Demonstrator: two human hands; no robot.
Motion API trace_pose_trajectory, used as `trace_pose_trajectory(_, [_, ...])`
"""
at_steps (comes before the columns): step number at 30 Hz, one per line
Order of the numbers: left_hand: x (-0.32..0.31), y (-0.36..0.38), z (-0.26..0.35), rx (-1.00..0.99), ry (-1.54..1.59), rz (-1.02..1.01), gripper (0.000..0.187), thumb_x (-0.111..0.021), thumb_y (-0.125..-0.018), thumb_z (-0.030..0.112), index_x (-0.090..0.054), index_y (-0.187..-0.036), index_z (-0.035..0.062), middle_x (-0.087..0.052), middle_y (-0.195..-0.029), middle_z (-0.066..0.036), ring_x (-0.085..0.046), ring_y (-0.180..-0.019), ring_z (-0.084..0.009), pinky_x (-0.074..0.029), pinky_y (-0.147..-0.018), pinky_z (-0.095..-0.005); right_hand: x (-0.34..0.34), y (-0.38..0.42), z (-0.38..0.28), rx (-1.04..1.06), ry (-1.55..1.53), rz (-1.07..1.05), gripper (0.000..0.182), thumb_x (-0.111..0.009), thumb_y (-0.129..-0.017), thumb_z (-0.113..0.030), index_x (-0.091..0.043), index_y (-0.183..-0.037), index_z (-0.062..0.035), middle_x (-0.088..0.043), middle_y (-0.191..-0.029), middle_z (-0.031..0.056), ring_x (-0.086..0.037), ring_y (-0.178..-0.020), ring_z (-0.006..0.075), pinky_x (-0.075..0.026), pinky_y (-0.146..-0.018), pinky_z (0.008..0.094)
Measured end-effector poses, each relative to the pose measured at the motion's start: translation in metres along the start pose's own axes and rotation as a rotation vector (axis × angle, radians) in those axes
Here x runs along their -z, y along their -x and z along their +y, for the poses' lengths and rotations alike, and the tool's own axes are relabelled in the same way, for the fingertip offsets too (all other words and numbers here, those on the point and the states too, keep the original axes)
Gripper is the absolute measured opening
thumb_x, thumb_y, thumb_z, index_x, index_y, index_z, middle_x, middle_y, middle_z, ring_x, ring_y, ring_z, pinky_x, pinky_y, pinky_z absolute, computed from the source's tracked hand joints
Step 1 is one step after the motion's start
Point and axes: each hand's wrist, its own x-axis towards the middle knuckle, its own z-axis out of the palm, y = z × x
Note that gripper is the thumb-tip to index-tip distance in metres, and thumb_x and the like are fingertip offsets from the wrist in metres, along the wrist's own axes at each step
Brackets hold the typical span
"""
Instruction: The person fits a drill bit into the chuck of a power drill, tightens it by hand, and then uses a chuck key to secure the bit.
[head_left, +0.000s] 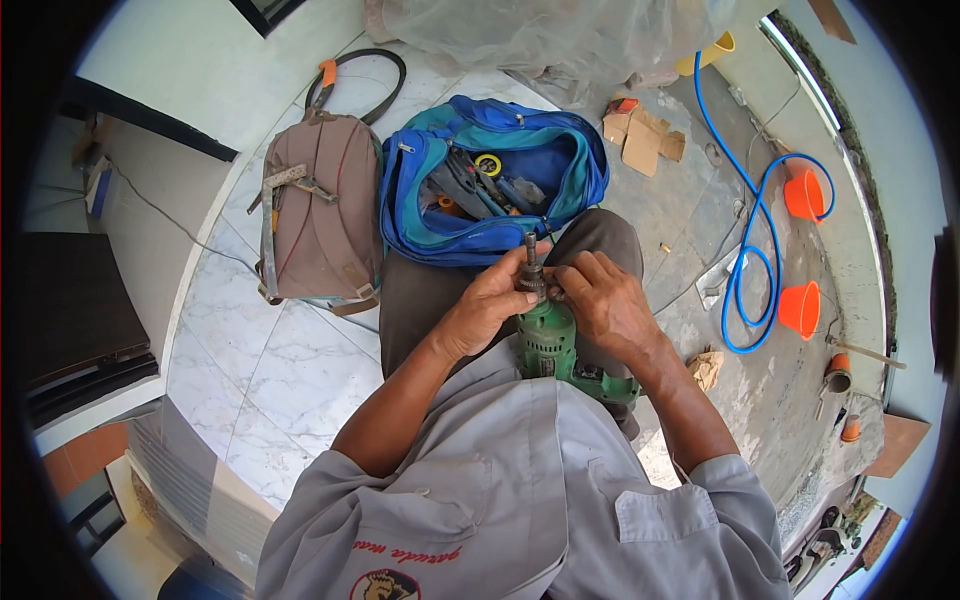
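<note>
A green electric drill [547,340] stands in my lap with its dark metal chuck [532,283] pointing away from me. A short, thick metal bit or socket [531,247] sticks out of the chuck. My left hand [492,302] is closed around the chuck's left side, thumb across its base. On the other side, my right hand [602,302] has its fingers curled and pinched against the chuck. What those fingertips hold, if anything, is hidden behind the knuckles. The drill's handle lies to the right, under my right wrist.
Beyond my knees sits an open blue bag [590,165] of tools, beside a brown backpack [318,205]. To the right are a coiled blue hose [771,250], orange buckets [799,308], torn cardboard [642,140] and a crumpled brown scrap [706,370]. Plastic sheeting [560,35] hangs at the back.
</note>
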Motion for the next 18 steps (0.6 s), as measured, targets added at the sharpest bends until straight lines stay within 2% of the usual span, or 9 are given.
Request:
trace_pose_trajectory(4, [0.001, -0.001, -0.004, -0.005, -0.048, 0.012, 0.069, -0.052, -0.100, 0.000, -0.031, -0.167, 0.0021, -0.059, -0.137, -0.006, -0.056, -0.130, -0.0153, -0.040, -0.118, -0.0342, 0.000, -0.002, 0.000, 0.048, 0.024, 0.006, 0.024, -0.068, -0.084, -0.012, -0.069, -0.106, -0.0037, -0.058, -0.094, 0.0078, -0.064, -0.090, 0.0260, -0.055, -0.080, 0.0396])
trace_pose_trajectory(10, [0.001, -0.003, 0.001, 0.023, -0.172, 0.002, 0.068, -0.053, -0.101, 0.001, -0.033, -0.166, 0.0005, -0.061, -0.134, -0.004, -0.057, -0.126, -0.0127, -0.041, -0.115, -0.0321, 0.004, -0.008, 0.002, 0.070, 0.112, -0.051, 0.018, -0.067, -0.083, -0.015, -0.069, -0.099, -0.0068, -0.057, -0.094, 0.0066, -0.061, -0.088, 0.0240, -0.054, -0.079, 0.0383])
trace_pose_trajectory(16, [0.002, -0.003, 0.001, 0.036, -0.207, 0.026, 0.067, -0.053, -0.102, 0.002, -0.034, -0.166, -0.0002, -0.061, -0.133, -0.005, -0.057, -0.124, -0.0123, -0.042, -0.113, -0.0314, 0.011, -0.016, -0.001, 0.112, 0.214, -0.045, 0.014, -0.067, -0.082, -0.014, -0.067, -0.094, -0.0078, -0.059, -0.087, 0.0047, -0.061, -0.088, 0.0231, -0.052, -0.075, 0.0385])
trace_pose_trajectory(18, [-0.001, -0.002, 0.003, 0.007, -0.250, 0.070, 0.062, -0.053, -0.105, 0.006, -0.036, -0.164, -0.0007, -0.061, -0.134, -0.005, -0.057, -0.123, -0.0122, -0.043, -0.112, -0.0305, 0.007, -0.017, -0.006, 0.101, 0.212, -0.018, 0.012, -0.067, -0.082, -0.014, -0.066, -0.092, -0.0070, -0.059, -0.084, 0.0050, -0.061, -0.086, 0.0234, -0.051, -0.074, 0.0388])
